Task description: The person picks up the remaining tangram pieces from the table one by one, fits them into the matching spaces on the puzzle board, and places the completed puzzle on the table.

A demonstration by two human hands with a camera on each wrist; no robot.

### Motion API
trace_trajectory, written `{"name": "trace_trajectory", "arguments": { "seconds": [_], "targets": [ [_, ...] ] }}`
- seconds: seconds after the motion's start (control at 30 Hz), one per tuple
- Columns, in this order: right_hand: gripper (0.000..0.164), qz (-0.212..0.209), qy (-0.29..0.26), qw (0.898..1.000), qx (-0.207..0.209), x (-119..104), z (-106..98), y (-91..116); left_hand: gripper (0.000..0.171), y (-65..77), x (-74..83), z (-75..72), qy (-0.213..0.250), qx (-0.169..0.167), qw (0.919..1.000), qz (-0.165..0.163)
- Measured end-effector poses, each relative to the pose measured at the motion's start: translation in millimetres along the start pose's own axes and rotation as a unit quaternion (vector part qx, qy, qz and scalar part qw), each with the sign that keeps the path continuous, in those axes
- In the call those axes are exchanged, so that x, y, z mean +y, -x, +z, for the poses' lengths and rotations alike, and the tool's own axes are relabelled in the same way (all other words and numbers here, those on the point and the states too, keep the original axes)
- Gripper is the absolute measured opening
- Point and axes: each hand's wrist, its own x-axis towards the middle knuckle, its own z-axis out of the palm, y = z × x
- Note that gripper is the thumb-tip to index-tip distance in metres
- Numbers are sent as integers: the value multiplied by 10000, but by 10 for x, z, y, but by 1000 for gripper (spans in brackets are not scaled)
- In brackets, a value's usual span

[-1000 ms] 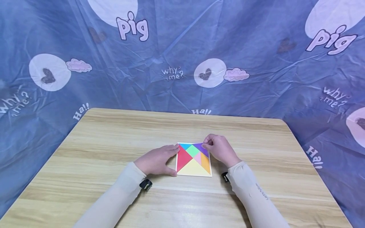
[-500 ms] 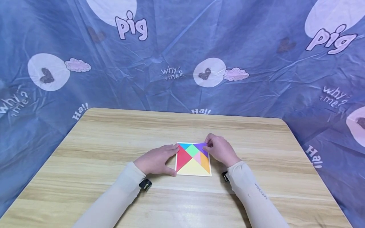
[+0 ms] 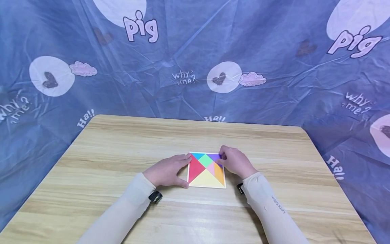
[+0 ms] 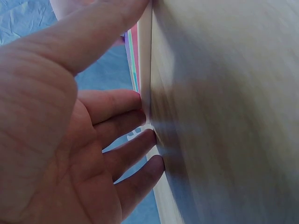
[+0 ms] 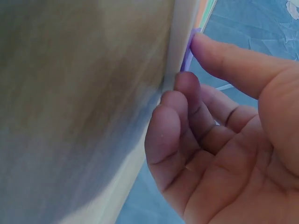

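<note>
A square tangram in a thin white frame (image 3: 207, 187) lies flat on the table in the head view. Its pieces include a red triangle (image 3: 195, 167), a pale yellow triangle (image 3: 207, 179), a green square (image 3: 206, 161) and a purple triangle (image 3: 214, 156). My left hand (image 3: 167, 171) rests at the frame's left edge, fingers extended, fingertips at the far corner and thumb at the near one. At the far right corner my right hand (image 3: 237, 162) pinches the purple piece (image 5: 188, 53), thumb on its face and curled fingers at the frame's edge. The hand partly hides that piece.
The wood-grain table (image 3: 122, 142) spreads around the tangram on every side. A blue printed cloth (image 3: 170, 95) hangs behind its far edge. Black wrist straps (image 3: 155, 197) show below the pale sleeves.
My right thumb and fingers have shifted slightly right at the purple piece and now cover more of it. The left hand and the frame have stayed in place.
</note>
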Motion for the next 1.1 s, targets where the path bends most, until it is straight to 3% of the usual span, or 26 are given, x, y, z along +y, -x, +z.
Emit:
{"name": "trace_trajectory", "arguments": {
  "seconds": [0.23, 0.4, 0.63, 1.1],
  "targets": [
    [15, -67, 109, 9999, -33, -39, -27, 11, 96, 9, 5, -22, -1, -60, 10000, 5],
    [24, -466, 99, 9989, 19, -92, 18, 0, 96, 11, 6, -30, 0, -83, 10000, -25],
    [19, -215, -229, 9994, -137, -97, 10, -3, 96, 12, 4, -19, -9, -126, 9999, -111],
    [6, -349, -27, 9994, -82, -62, -56, 8, 97, -4, 12, 11, -11, -38, 10000, -62]
  ]
}}
